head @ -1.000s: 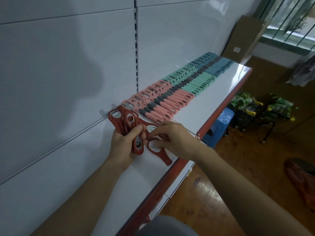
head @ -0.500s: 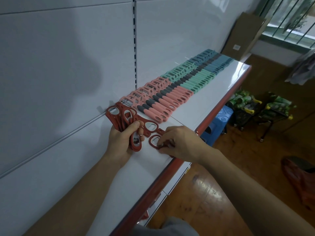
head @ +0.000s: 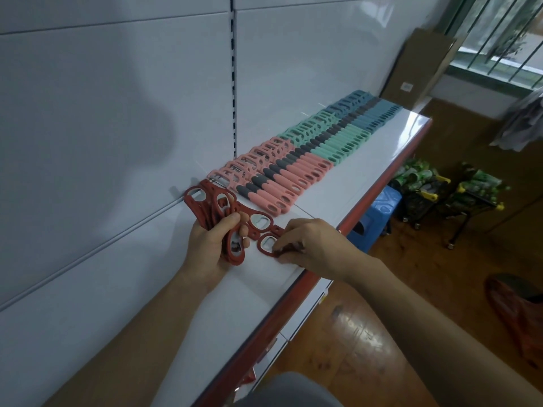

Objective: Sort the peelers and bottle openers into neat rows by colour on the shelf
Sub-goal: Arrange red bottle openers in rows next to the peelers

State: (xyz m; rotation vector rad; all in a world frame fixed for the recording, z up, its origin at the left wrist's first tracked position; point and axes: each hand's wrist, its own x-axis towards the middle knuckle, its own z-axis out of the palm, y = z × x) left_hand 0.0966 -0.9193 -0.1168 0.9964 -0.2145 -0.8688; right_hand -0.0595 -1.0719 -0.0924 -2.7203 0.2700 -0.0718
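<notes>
A white shelf carries a neat row of peelers and openers: pink ones nearest, mint green ones beyond, blue ones farthest. My left hand grips a bunch of dark red bottle openers fanned out by the back wall. Just right of it, my right hand pinches a single dark red opener lying flat on the shelf. Another red opener lies between the hands.
The shelf has a red front edge. On the wooden floor to the right stand a blue plastic stool and small carts with green packs. A cardboard box leans at the shelf's far end.
My right hand has drawn the single red opener a little toward the shelf's front and now covers its handle. My left hand keeps its bunch in place.
</notes>
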